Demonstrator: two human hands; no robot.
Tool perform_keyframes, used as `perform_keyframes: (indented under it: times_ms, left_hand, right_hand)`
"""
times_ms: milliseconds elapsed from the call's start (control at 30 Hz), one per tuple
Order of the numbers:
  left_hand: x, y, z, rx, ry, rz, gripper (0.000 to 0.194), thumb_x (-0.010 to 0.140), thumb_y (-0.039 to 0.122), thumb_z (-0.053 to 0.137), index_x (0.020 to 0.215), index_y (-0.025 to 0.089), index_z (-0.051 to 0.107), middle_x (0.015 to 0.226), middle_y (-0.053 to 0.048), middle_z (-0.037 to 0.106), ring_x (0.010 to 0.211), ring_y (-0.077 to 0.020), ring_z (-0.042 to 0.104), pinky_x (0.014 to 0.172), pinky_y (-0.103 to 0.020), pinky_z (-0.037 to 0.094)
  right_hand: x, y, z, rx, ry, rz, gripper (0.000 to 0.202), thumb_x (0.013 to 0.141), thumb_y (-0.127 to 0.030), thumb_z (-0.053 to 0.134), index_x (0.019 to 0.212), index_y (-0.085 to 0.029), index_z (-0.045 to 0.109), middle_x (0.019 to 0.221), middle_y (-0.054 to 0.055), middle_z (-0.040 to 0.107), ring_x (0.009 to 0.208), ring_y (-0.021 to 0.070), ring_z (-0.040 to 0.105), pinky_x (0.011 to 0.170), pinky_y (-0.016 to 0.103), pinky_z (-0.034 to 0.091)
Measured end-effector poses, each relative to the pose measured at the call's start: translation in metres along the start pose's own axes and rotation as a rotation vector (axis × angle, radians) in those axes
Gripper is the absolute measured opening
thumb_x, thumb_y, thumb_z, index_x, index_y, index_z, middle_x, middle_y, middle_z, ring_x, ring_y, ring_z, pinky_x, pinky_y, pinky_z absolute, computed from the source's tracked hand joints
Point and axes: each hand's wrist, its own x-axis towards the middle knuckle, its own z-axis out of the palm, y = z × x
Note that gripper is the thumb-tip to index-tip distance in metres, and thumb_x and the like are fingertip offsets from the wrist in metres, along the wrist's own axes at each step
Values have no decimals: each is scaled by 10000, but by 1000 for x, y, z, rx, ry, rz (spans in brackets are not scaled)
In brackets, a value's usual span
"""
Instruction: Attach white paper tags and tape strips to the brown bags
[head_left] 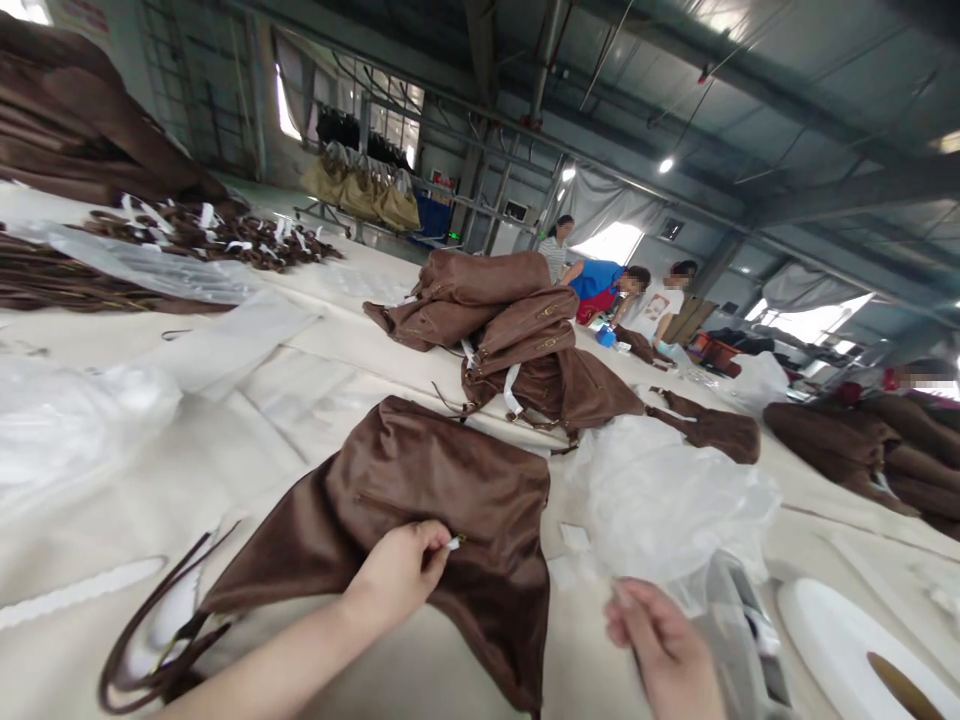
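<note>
A brown leather bag (442,465) lies flat in front of me, its zipper running across the upper panel. Over its middle, my left hand (401,565) is closed in a pinch on a small white strip (453,543) at the brass-coloured zipper pull (461,538). To the right of the bag, apart from it, my right hand (660,640) is closed with thumb and fingers together. Whatever it may hold is too blurred to make out. A thin brown strap (112,655) loops out from the bag's lower left corner.
Stacked brown bags (517,320) stand behind. Crumpled clear plastic (667,480) and a white roll (832,640) lie at right. Brown straps with white wraps (217,235) are heaped at far left. Several people, one in a blue top (596,278), work at the far end.
</note>
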Motion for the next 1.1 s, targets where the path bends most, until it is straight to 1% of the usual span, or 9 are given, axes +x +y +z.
perform_keyframes:
  times_ms: [100,167,267,500,633,767,867,1000,1100]
  left_hand:
    - [-3,0,-3,89,7,32,187,823,144,446,843,195,624,809,-29,679,772,-163,622,727,-237,411]
    - [-4,1,-4,143,-3,44,180,819,130,442,844,197,608,831,-38,672,802,-173,626,737,-246,418]
    - [-5,3,-6,204,-32,35,170,813,116,429,821,200,577,830,-42,663,804,-181,631,718,-256,427]
    - [-4,0,0,217,-21,-40,280,821,109,424,1091,181,435,836,-41,660,775,-196,646,696,-285,444]
    - [-5,-1,1,252,-24,10,251,843,121,399,1084,183,436,859,-52,653,776,-200,640,689,-291,444]
    - [-6,2,-2,238,-35,41,165,867,143,377,939,191,518,815,-51,653,780,-206,631,689,-291,435]
    - [-4,2,-4,70,-25,21,185,841,134,403,866,188,578,804,-39,656,768,-174,620,701,-264,428]
    - [-1,0,-2,-276,-164,-75,187,747,104,436,764,161,612,708,-1,644,682,-130,590,641,-211,431]
    - [-1,-1,3,-390,-173,-87,180,735,119,432,750,151,608,678,4,632,665,-128,584,639,-211,437]
  right_hand:
    - [18,-54,87,329,-408,-4,396,767,-566,601,791,-171,623,648,31,640,513,134,562,503,254,454]
    - [24,-74,129,424,-514,14,390,737,-543,648,787,-157,619,637,21,636,482,104,529,464,220,410]
    - [28,-74,162,511,-543,72,388,712,-522,682,770,-141,632,633,21,634,479,89,515,450,201,379]
    - [33,-53,163,616,-614,237,338,683,-456,730,736,-136,636,604,6,617,460,73,511,426,177,339]
    - [33,-57,164,586,-655,254,313,684,-426,726,728,-131,630,583,1,616,430,66,500,403,170,321]
    - [30,-59,162,522,-656,263,323,674,-434,717,722,-129,620,577,-1,618,415,66,501,384,164,314]
    - [27,-58,156,447,-680,252,344,683,-455,695,765,-127,631,621,18,647,448,80,541,405,169,353]
    - [25,-53,154,336,-729,217,328,727,-442,632,814,-126,648,673,36,668,469,86,563,413,170,375]
    - [24,-53,160,290,-713,155,294,759,-419,581,776,-131,637,698,38,673,428,66,527,383,160,350]
